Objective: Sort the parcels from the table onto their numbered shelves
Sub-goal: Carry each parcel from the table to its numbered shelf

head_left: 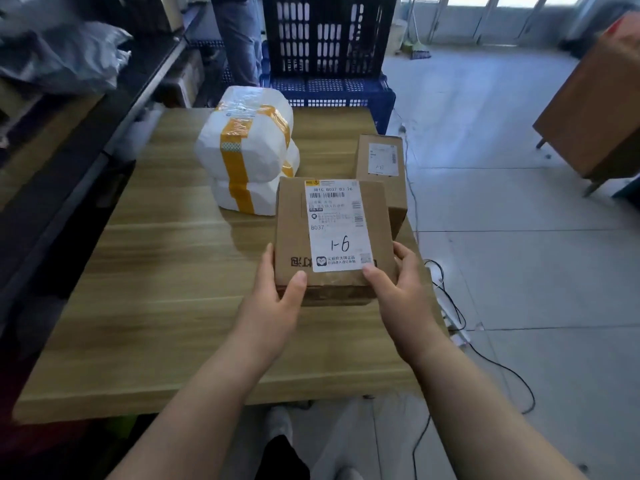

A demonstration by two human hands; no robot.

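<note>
Our left hand [273, 306] and right hand [401, 292] grip the near corners of a cardboard box [332, 237] just above the table [173, 271], its label [337, 226] reading 1-6. We judge we're reading it; next comes carrying it to that shelf.

We count two cardboard boxes, one held [332, 233], one behind it [381, 161]; two white taped parcels, stacked: upper [246, 140], lower [249, 199]; one blue crate [329, 46].
</note>
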